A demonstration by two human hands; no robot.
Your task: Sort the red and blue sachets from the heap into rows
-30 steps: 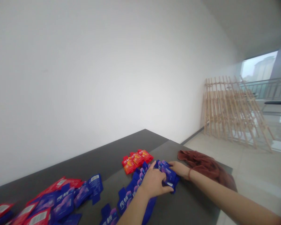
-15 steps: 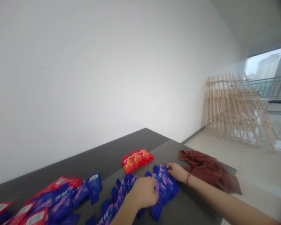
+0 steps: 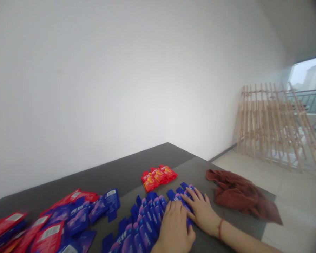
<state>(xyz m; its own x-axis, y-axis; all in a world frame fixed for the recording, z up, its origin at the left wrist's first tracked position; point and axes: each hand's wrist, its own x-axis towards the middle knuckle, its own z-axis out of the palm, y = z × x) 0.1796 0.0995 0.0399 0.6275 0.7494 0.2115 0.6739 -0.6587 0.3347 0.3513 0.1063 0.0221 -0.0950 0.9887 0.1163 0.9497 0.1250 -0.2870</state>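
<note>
Flat blue-purple packets (image 3: 144,225) with tabs at their tops lie overlapping in a long row on the dark table. My left hand (image 3: 176,225) lies palm down over the right part of this row, its fingers stretched out. Just to its right, my right hand (image 3: 203,212) rests with spread fingers on a few more blue packets (image 3: 185,191), which it partly covers. Neither hand grips anything that I can see. Behind the hands sits a small overlapping group of red-orange packets (image 3: 159,178).
A heap of mixed blue and red packets (image 3: 76,218) spreads over the left of the table (image 3: 94,181). A crumpled brown cloth (image 3: 242,195) lies at the right edge. A white wall (image 3: 121,88) runs behind; wooden frames (image 3: 271,126) lean against it on the right.
My bent fingers have straightened out, and both hands now lie flat on the blue packets. My left hand has moved right, closer to my right hand. The view has shifted slightly.
</note>
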